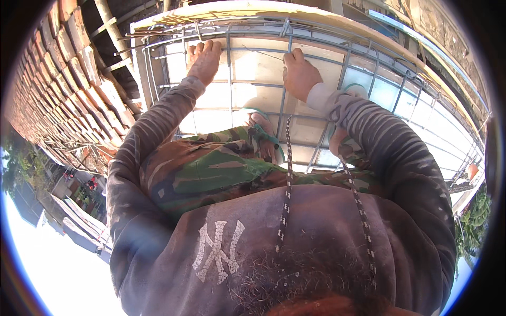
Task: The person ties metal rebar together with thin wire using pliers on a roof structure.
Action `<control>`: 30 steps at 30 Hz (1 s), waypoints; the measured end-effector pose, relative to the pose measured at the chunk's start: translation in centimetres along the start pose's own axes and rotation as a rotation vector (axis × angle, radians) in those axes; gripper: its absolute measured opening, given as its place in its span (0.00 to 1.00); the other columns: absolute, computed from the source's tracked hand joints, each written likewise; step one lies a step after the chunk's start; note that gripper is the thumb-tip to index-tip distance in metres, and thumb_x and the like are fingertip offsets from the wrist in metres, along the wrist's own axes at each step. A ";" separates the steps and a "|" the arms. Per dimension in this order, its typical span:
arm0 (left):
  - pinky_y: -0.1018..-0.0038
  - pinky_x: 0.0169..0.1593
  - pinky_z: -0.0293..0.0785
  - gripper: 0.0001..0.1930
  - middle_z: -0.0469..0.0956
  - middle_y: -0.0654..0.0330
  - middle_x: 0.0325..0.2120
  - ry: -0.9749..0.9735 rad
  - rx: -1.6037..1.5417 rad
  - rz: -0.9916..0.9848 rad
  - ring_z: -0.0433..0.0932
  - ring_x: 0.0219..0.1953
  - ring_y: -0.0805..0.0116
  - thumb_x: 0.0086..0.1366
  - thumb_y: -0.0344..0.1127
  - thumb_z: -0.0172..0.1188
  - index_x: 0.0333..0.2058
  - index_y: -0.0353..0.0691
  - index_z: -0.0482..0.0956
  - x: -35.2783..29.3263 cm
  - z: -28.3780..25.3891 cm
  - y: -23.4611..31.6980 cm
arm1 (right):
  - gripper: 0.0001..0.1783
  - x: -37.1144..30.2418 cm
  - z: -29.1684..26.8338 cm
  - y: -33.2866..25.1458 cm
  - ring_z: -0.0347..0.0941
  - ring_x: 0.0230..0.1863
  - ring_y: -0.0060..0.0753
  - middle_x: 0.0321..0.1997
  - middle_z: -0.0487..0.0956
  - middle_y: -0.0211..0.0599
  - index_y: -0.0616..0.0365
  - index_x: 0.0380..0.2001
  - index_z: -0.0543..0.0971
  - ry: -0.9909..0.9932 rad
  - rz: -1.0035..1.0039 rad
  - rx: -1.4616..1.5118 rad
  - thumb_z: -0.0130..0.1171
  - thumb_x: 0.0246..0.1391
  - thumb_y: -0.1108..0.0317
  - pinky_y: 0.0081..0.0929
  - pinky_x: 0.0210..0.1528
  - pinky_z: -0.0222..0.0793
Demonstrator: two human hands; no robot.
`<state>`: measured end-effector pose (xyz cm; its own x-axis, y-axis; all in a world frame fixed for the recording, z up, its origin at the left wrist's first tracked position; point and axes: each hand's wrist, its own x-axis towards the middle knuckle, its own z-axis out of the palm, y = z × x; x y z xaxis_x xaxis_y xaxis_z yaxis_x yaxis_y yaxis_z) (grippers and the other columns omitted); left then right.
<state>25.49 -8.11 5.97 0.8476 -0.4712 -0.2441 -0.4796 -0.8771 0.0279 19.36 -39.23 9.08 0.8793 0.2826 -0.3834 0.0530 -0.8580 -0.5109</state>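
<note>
A grid of grey steel reinforcing bars (pixel 229 95) lies in front of me, tied at its crossings. My left hand (pixel 204 62) is closed, its fingers curled at a bar near the far left corner of the grid. To the right of it, my right hand (pixel 300 75) is closed with thumb and fingers together. A thin dark tie wire (pixel 261 52) runs from those fingers leftward over the grid. What lies inside the right fist is hidden. Pale boards (pixel 253 69) lie under the bars, brightly sunlit.
A wooden form edge (pixel 253 7) curves along the far side. My sandalled feet (pixel 266 126) are among the bars. A tiled roof (pixel 63 73) slopes down at the left, beside timber poles (pixel 113 31). Green leaves (pixel 473 226) show at the right rim.
</note>
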 end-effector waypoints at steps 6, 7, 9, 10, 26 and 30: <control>0.53 0.64 0.64 0.19 0.76 0.57 0.52 0.143 -0.047 0.024 0.73 0.55 0.55 0.72 0.39 0.58 0.59 0.46 0.73 -1.3 0.3 1.3 | 0.17 1.1 -2.4 7.1 0.80 0.49 0.58 0.60 0.71 0.51 0.60 0.54 0.71 -0.074 -0.033 -0.162 0.53 0.64 0.68 0.51 0.49 0.78; 0.53 0.64 0.64 0.19 0.76 0.57 0.51 0.154 -0.059 0.027 0.73 0.55 0.55 0.72 0.39 0.58 0.59 0.45 0.73 -1.3 0.5 1.1 | 0.17 1.4 -2.2 7.7 0.80 0.49 0.59 0.60 0.71 0.52 0.60 0.54 0.71 -0.078 -0.078 -0.156 0.53 0.64 0.68 0.51 0.49 0.78; 0.54 0.64 0.65 0.18 0.77 0.57 0.50 0.176 -0.078 0.031 0.74 0.54 0.55 0.71 0.39 0.58 0.58 0.45 0.74 -0.9 0.7 0.9 | 0.17 1.8 -1.6 8.2 0.79 0.50 0.57 0.59 0.72 0.51 0.61 0.53 0.71 -0.068 -0.085 -0.169 0.52 0.61 0.72 0.51 0.51 0.78; 0.54 0.64 0.65 0.17 0.77 0.57 0.49 0.155 -0.088 0.038 0.75 0.54 0.55 0.71 0.39 0.59 0.57 0.45 0.75 -0.7 0.6 0.8 | 0.17 2.0 -1.4 8.3 0.79 0.51 0.57 0.59 0.72 0.51 0.61 0.52 0.71 -0.062 -0.090 -0.174 0.52 0.59 0.74 0.51 0.52 0.78; 0.48 0.58 0.67 0.09 0.78 0.54 0.43 -0.078 0.058 0.052 0.79 0.48 0.55 0.73 0.37 0.54 0.48 0.43 0.74 1.5 -0.3 0.9 | 0.15 1.5 -1.7 8.4 0.79 0.43 0.62 0.53 0.73 0.53 0.61 0.50 0.69 0.040 -0.203 -0.176 0.53 0.66 0.64 0.55 0.46 0.75; 0.43 0.63 0.64 0.09 0.78 0.52 0.45 -0.092 0.110 0.053 0.80 0.50 0.56 0.74 0.36 0.53 0.48 0.41 0.72 1.6 0.3 0.6 | 0.18 -0.3 -3.1 1.4 0.78 0.46 0.64 0.48 0.78 0.56 0.61 0.49 0.72 -0.099 -0.057 0.051 0.48 0.71 0.56 0.54 0.52 0.72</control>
<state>26.47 -9.35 5.27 0.7987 -0.5012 -0.3329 -0.5489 -0.8336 -0.0619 20.67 -41.82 10.88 0.8241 0.3738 -0.4255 0.0755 -0.8171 -0.5716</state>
